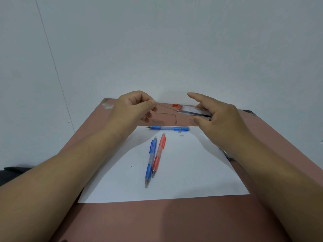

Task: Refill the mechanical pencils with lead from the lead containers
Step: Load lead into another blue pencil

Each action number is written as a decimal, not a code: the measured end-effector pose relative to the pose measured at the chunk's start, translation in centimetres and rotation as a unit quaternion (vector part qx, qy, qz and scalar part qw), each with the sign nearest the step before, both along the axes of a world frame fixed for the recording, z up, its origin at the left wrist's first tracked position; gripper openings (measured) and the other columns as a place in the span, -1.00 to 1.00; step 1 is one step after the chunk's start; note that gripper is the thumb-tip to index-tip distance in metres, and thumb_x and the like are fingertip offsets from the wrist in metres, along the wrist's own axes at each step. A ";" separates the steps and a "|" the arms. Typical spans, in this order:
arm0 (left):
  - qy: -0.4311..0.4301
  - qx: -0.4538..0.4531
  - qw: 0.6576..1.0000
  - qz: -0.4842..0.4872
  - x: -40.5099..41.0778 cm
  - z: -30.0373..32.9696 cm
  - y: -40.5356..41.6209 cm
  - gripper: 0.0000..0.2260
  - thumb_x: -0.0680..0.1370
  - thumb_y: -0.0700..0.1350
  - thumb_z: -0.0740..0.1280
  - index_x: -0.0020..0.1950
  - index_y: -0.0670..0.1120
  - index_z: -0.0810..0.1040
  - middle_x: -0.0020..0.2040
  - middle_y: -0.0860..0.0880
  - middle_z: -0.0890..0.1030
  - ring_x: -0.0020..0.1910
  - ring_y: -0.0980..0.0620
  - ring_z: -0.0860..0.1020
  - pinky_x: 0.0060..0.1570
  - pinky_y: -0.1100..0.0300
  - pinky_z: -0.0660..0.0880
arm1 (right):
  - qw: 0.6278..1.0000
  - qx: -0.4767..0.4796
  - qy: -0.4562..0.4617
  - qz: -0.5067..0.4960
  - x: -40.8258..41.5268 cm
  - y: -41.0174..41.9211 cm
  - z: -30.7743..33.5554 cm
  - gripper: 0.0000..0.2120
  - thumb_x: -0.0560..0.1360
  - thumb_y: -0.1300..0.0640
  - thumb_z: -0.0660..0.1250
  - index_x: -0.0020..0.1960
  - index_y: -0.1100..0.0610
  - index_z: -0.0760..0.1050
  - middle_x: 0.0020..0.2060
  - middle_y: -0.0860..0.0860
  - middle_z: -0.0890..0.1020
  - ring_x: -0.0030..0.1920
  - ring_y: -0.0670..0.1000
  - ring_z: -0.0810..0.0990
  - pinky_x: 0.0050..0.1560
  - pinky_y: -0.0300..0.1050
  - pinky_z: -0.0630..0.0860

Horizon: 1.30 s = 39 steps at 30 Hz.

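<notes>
left hand (132, 106) up over the far part of the surface (174, 222), fingers (151, 103) pinched on the end of a thin lead (167, 107). the lead runs right and slightly down to the mouth of the lead container (194, 110). right hand (220, 119) holds that container by its right end, thumb under, fingers curled round it, index finger sticking out straight toward the left. container is clear with dark leads inside, red cap (177, 106) hanging open at its left end. container lies roughly level, held above the surface, not resting on it.

white paper sheet (183, 172) lies mid-surface. three mechanical pencils on it:
- blue pencil (168, 128) lying crosswise along the sheet's far edge, tip pointing left, a small clear piece just beside its right end
- second blue pencil (150, 161) and a red pencil (158, 155) side by side, touching, tips toward the near side

small white eraser bit (181, 135) on the sheet just near of the crosswise pencil. dark scribble marks (158, 121) on the surface past the sheet's far edge. something metallic part-hidden under the right forearm at the sheet's right edge, can't tell what. plain pale wall behind.
</notes>
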State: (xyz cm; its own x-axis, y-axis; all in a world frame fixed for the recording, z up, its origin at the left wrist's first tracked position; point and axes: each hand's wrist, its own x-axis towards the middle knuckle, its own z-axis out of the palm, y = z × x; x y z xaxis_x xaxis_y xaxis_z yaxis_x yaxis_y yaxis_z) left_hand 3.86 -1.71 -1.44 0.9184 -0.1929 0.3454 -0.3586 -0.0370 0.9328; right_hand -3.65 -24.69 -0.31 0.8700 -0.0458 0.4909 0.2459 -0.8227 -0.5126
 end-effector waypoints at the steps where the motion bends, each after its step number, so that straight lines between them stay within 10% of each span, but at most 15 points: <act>1: 0.000 -0.005 1.000 0.004 0.1 0.0 0.1 -0.87 0.59 -0.21 0.35 -0.07 -0.27 0.60 -0.14 -0.13 0.69 -0.25 -0.01 0.58 -0.17 0.14 0.59 | 1.000 -0.001 0.000 0.000 0.0 0.0 -0.1 -0.41 0.56 0.22 0.40 0.45 -0.28 0.42 0.10 -0.17 0.60 0.00 -0.15 0.58 0.03 -0.39 0.43; 6: 0.012 -0.033 0.999 0.037 0.6 0.0 0.6 -0.88 0.57 -0.25 0.29 -0.10 -0.30 0.53 -0.14 -0.13 0.72 -0.26 -0.06 0.61 -0.16 0.03 0.56 | 1.000 -0.018 -0.003 -0.006 0.5 -0.4 -0.7 -0.46 0.56 0.21 0.40 0.44 -0.22 0.45 0.14 -0.24 0.56 0.14 -0.20 0.52 0.10 -0.58 0.30; 13: -0.042 0.029 0.997 -0.054 -1.1 0.1 -0.2 -0.86 0.59 -0.30 0.29 -0.07 -0.39 0.53 -0.06 -0.09 0.74 -0.11 -0.08 0.70 -0.08 0.08 0.63 | 0.996 -0.063 -0.058 0.007 1.0 -0.1 -1.8 -0.60 0.55 0.20 0.40 0.35 -0.08 0.58 0.09 -0.12 0.68 0.14 0.00 0.58 0.21 -0.04 0.54; 19: -0.065 0.062 0.994 -0.069 -1.3 -0.4 -0.6 -0.89 0.55 -0.29 0.36 -0.14 -0.33 0.54 -0.02 -0.03 0.74 -0.06 -0.04 0.71 -0.07 0.06 0.61 | 0.995 -0.062 -0.083 0.006 1.3 0.7 -2.3 -0.61 0.53 0.21 0.40 0.32 -0.04 0.60 0.11 -0.11 0.69 0.12 0.06 0.59 0.19 0.06 0.55; 31: -0.152 0.107 0.982 -0.016 -2.2 -0.3 -0.6 -0.88 0.58 -0.24 0.38 -0.17 -0.19 0.60 -0.02 0.04 0.73 0.03 0.19 0.68 0.05 -0.04 0.64 | 0.999 -0.036 -0.028 -0.012 0.7 1.9 -2.2 -0.57 0.47 -0.03 0.54 0.31 -0.10 0.56 0.00 -0.16 0.67 -0.13 -0.15 0.56 -0.13 -0.20 0.59; 39: -0.150 0.100 0.982 -0.050 -2.0 -0.4 -0.5 -0.89 0.51 -0.14 0.37 -0.21 -0.08 0.61 -0.17 0.01 0.71 0.04 -0.07 0.69 0.02 -0.19 0.61 | 1.000 -0.001 -0.013 -0.018 0.3 2.4 -2.0 -0.72 0.51 -0.02 0.51 0.20 -0.10 0.58 -0.07 -0.20 0.64 -0.17 -0.25 0.54 -0.22 -0.35 0.42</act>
State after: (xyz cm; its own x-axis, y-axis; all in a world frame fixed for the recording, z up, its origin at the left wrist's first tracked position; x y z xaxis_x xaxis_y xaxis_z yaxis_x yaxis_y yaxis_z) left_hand 1.91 -2.23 -1.84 0.7540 -0.3688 0.5435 -0.6272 -0.1583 0.7626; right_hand -3.35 -22.25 -2.28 0.8549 -0.0764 0.5131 0.2285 -0.8326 -0.5046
